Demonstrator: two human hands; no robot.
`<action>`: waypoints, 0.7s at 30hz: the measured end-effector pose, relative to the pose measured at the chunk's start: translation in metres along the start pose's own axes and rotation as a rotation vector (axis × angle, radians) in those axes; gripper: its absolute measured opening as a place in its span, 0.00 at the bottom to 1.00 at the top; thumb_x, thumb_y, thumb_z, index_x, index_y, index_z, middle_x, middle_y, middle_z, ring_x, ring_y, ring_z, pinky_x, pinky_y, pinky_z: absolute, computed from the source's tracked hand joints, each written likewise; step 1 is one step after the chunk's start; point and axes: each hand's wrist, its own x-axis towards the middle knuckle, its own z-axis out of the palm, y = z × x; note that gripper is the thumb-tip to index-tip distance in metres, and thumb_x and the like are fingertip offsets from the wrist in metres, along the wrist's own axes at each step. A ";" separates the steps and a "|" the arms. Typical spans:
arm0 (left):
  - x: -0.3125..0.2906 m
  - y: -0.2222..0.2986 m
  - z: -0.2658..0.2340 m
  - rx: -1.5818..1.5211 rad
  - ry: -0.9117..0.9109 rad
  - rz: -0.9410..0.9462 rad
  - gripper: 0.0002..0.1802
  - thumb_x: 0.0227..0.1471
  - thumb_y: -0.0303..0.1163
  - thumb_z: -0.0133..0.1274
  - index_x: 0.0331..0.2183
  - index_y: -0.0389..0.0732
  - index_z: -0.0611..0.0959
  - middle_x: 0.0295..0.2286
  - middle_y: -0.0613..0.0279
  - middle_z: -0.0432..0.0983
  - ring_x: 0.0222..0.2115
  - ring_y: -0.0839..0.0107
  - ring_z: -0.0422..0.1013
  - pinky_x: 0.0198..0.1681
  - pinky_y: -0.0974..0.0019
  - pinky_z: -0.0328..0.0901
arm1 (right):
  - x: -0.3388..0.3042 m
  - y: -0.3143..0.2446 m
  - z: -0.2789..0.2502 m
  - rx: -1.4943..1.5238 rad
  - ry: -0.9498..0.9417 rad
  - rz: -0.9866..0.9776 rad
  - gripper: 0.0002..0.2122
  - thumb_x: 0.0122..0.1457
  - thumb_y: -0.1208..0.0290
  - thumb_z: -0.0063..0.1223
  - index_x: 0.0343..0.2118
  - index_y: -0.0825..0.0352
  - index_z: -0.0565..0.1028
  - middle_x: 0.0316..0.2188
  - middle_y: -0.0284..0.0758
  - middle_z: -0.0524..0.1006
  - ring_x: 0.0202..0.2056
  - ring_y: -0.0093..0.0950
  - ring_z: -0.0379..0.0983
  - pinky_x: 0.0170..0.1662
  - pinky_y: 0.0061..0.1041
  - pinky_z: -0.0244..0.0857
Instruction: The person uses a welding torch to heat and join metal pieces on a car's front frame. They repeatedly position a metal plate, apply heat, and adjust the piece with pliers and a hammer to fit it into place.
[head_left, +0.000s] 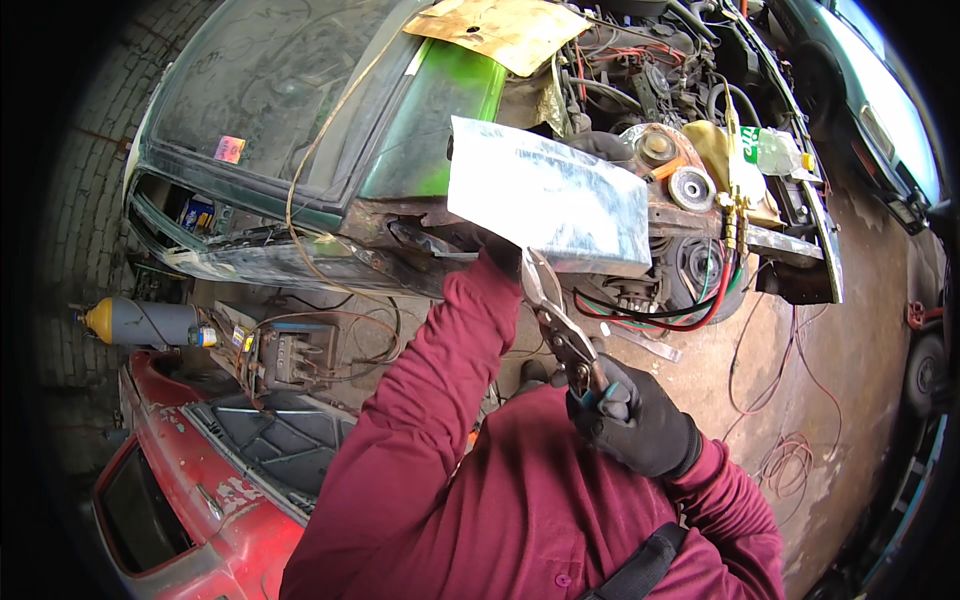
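A bent piece of bare sheet metal [550,195] is held up in front of the car's engine bay, its pale face bright with glare. My left hand [503,252], in a dark glove, grips it at the lower left edge; most of the fingers are hidden behind the sheet. In my gloved right hand [635,415] are tin snips [565,335], closed around by my fingers at the handles. The snips point up and to the left, and their jaws are at the sheet's lower edge, close to my left hand. Whether the blades bite into the metal cannot be made out.
Beyond the sheet are the open engine bay [650,70], a brass torch [735,205] with red and green hoses, and a plastic bottle [780,152]. A welding machine [300,350], gas cylinder [140,320] and red car body [220,500] stand left. Hoses [785,465] coil on the floor.
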 end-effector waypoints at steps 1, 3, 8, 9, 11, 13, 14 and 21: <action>-0.014 -0.006 -0.006 -0.187 0.123 0.003 0.33 0.75 0.49 0.47 0.67 0.33 0.70 0.64 0.43 0.71 0.65 0.50 0.70 0.69 0.42 0.68 | 0.000 -0.002 -0.001 -0.014 0.013 0.000 0.07 0.62 0.72 0.55 0.41 0.64 0.72 0.26 0.32 0.69 0.28 0.29 0.66 0.39 0.35 0.66; -0.034 -0.018 -0.018 -0.001 0.235 0.102 0.35 0.76 0.52 0.45 0.68 0.34 0.67 0.64 0.46 0.70 0.65 0.51 0.70 0.70 0.42 0.66 | 0.005 -0.001 0.001 0.065 0.011 -0.008 0.08 0.62 0.72 0.55 0.43 0.64 0.73 0.27 0.33 0.70 0.29 0.30 0.69 0.39 0.36 0.67; -0.100 -0.004 -0.008 1.227 -0.027 0.191 0.41 0.58 0.36 0.72 0.66 0.33 0.72 0.62 0.49 0.72 0.65 0.57 0.69 0.71 0.48 0.60 | 0.006 0.008 -0.001 -0.105 -0.016 0.010 0.12 0.61 0.70 0.56 0.47 0.63 0.75 0.27 0.34 0.74 0.29 0.35 0.73 0.41 0.37 0.70; -0.103 -0.016 -0.002 1.327 -0.051 0.331 0.43 0.54 0.30 0.75 0.65 0.33 0.73 0.62 0.47 0.73 0.64 0.55 0.69 0.71 0.47 0.60 | 0.007 0.009 0.000 -0.033 -0.024 0.027 0.13 0.61 0.70 0.57 0.48 0.63 0.75 0.27 0.34 0.75 0.29 0.36 0.74 0.41 0.37 0.71; -0.095 -0.031 -0.001 1.089 -0.033 0.222 0.37 0.68 0.32 0.61 0.72 0.35 0.67 0.68 0.50 0.68 0.68 0.59 0.67 0.73 0.53 0.62 | 0.009 0.012 0.005 -0.002 0.015 0.009 0.12 0.60 0.70 0.56 0.47 0.63 0.75 0.27 0.34 0.75 0.29 0.37 0.75 0.41 0.38 0.71; -0.074 -0.047 -0.004 0.458 0.061 0.041 0.34 0.72 0.41 0.57 0.70 0.33 0.69 0.66 0.47 0.70 0.68 0.58 0.68 0.72 0.56 0.64 | 0.011 0.014 0.006 0.026 -0.044 0.028 0.10 0.64 0.69 0.55 0.46 0.64 0.74 0.29 0.30 0.75 0.30 0.25 0.72 0.38 0.29 0.69; -0.074 -0.046 -0.002 0.401 0.156 -0.063 0.35 0.74 0.45 0.54 0.70 0.32 0.69 0.66 0.46 0.69 0.68 0.58 0.67 0.73 0.56 0.63 | 0.012 0.014 0.006 0.014 -0.056 0.028 0.09 0.65 0.69 0.55 0.46 0.64 0.74 0.30 0.29 0.75 0.30 0.22 0.72 0.37 0.27 0.68; -0.076 -0.028 0.051 0.875 0.422 -0.135 0.36 0.72 0.53 0.58 0.67 0.35 0.76 0.64 0.51 0.75 0.68 0.60 0.67 0.72 0.59 0.60 | 0.018 0.016 0.012 -0.133 -0.046 -0.011 0.10 0.59 0.70 0.56 0.42 0.63 0.73 0.26 0.37 0.75 0.30 0.39 0.75 0.42 0.41 0.71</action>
